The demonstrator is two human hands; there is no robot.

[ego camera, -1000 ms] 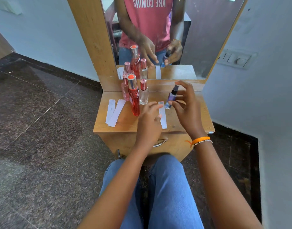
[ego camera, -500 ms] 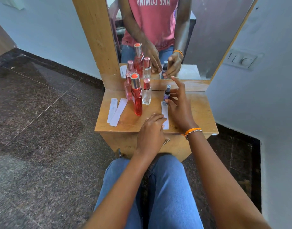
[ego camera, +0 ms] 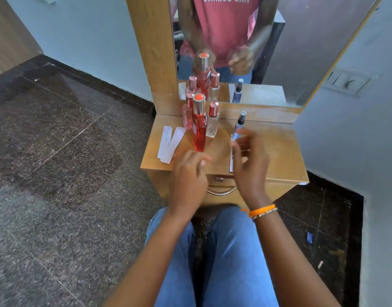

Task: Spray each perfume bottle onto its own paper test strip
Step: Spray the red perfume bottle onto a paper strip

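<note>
A small purple spray bottle (ego camera: 239,126) stands upright on the wooden dressing table (ego camera: 279,151), at the far end of a white paper strip (ego camera: 231,160). My right hand (ego camera: 249,165) hovers just in front of the bottle, blurred, fingers spread and holding nothing. My left hand (ego camera: 189,176) rests near the table's front edge, fingers loosely curled and empty. A tall red perfume bottle (ego camera: 199,125) stands left of centre, with a clear bottle (ego camera: 212,122) beside it and a pink bottle (ego camera: 188,114) behind. Two more paper strips (ego camera: 170,144) lie at the left.
A mirror (ego camera: 235,52) rises at the table's back and reflects the bottles and the person. A drawer handle (ego camera: 220,191) sits below the front edge. Walls close in on the right; dark stone floor spreads to the left. My knees are under the table front.
My right hand set the purple bottle down on the table, let go and pulled back towards me. My left hand slid left off the strip.
</note>
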